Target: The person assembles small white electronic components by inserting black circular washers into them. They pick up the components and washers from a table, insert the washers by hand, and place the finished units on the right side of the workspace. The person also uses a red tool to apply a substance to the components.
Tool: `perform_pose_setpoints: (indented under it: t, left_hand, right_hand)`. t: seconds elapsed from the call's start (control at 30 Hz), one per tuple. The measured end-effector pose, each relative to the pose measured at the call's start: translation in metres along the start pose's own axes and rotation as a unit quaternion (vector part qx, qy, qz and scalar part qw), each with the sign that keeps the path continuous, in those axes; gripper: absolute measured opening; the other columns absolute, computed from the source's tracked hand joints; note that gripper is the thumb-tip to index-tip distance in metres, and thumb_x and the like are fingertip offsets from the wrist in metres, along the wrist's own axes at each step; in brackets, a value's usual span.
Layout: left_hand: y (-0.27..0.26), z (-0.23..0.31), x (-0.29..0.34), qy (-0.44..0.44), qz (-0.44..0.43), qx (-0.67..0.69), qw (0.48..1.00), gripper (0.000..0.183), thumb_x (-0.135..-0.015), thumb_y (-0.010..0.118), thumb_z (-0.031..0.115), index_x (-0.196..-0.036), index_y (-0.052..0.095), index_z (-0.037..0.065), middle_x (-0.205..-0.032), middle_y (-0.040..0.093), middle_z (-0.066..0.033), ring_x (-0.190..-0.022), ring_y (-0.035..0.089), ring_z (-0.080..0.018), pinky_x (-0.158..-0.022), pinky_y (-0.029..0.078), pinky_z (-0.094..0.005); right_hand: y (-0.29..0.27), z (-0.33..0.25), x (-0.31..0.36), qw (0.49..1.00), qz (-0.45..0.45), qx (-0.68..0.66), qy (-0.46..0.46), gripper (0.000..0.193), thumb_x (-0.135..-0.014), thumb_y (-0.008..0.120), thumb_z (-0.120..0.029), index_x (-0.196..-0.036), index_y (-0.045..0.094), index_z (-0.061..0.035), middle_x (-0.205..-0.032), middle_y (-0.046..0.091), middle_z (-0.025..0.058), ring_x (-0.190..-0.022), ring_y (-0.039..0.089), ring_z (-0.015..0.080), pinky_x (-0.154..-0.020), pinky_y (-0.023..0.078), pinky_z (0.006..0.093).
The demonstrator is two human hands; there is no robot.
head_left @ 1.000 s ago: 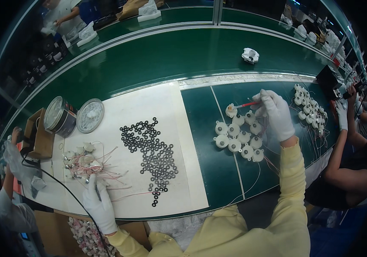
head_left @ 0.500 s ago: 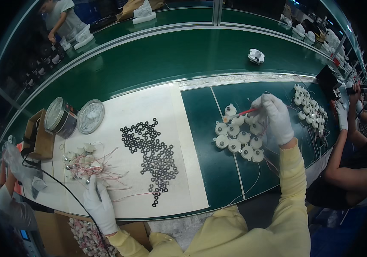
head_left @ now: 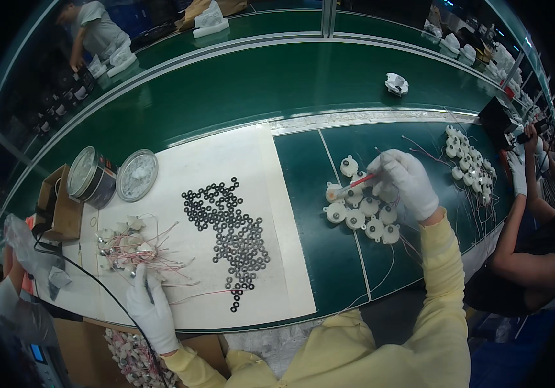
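My right hand, in a white glove, is closed on a small red-handled brush. The brush slants down to the left, its pale tip at a white round motor-like part on the left of a cluster. Several similar parts, most with a dark ring at the centre, lie below and around this hand. My left hand, also gloved, rests with fingers stretched out at the near edge of a heap of white parts with red wires. Nothing shows in its grasp.
Many small black rings lie on white paper. An open tub, its lid with white paste and a cardboard box stand left. A black cable crosses left. Another person's gloved hand works right, beyond more parts.
My right hand has lowered slightly and moved left; the brush tip has shifted down-left to another part. A white piece on the green belt has slid right. My left hand has stayed put.
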State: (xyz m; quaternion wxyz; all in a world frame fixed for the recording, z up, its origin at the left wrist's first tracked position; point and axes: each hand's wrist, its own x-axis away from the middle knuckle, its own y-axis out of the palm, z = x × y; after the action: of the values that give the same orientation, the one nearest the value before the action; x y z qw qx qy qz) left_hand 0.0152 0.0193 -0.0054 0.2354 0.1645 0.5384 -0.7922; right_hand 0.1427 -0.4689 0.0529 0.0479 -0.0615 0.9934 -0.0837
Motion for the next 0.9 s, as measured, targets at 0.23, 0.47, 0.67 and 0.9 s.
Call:
perform_pose_setpoints:
  t: [0.23, 0.47, 0.67, 0.9]
  left_hand:
    - [0.0, -0.001, 0.0, 0.0, 0.0, -0.001, 1.0, 0.043, -0.095, 0.06, 0.003, -0.138, 0.06, 0.005, -0.093, 0.063, -0.0161, -0.085, 0.056, -0.033, -0.078, 0.046, -0.0447]
    - [0.0, 0.002, -0.001, -0.002, -0.001, -0.002, 1.0, 0.042, -0.095, 0.06, 0.004, -0.137, 0.06, 0.006, -0.093, 0.063, -0.0156, -0.085, 0.056, -0.0331, -0.079, 0.046, -0.0452]
    - [0.001, 0.0, 0.0, -0.002, -0.001, 0.002, 1.0, 0.041, -0.095, 0.059, 0.005, -0.137, 0.06, 0.006, -0.094, 0.062, -0.0162, -0.086, 0.056, -0.0337, -0.079, 0.046, -0.0457]
    - [0.001, -0.001, 0.0, -0.001, 0.004, -0.013, 1.0, 0.041, -0.095, 0.06, 0.005, -0.136, 0.061, 0.007, -0.09, 0.059, -0.0163, -0.085, 0.056, -0.0342, -0.078, 0.045, -0.0461]
  right_hand:
    - [0.0, -0.005, 0.001, 0.999, 0.022, 0.023, 0.016, 0.035, -0.107, 0.052, -0.034, -0.101, 0.066, -0.0025, -0.089, 0.068, 0.0042, -0.067, 0.064, 0.008, -0.059, 0.046, 0.0197]
    - [-0.003, -0.004, 0.001, 0.998, 0.041, 0.039, 0.019, 0.034, -0.107, 0.052, -0.032, -0.101, 0.066, -0.0015, -0.09, 0.068, 0.0047, -0.066, 0.064, 0.0096, -0.061, 0.049, 0.0206]
    - [-0.002, -0.007, 0.002, 0.998, 0.057, 0.002, 0.015, 0.036, -0.107, 0.053, -0.033, -0.1, 0.066, 0.0, -0.086, 0.069, 0.0045, -0.064, 0.062, 0.0059, -0.057, 0.046, 0.0186]
    - [-0.02, -0.002, 0.003, 0.997, 0.064, 0.021, -0.026, 0.039, -0.108, 0.053, -0.035, -0.099, 0.066, 0.0004, -0.089, 0.069, 0.0051, -0.065, 0.064, 0.0073, -0.058, 0.047, 0.0187]
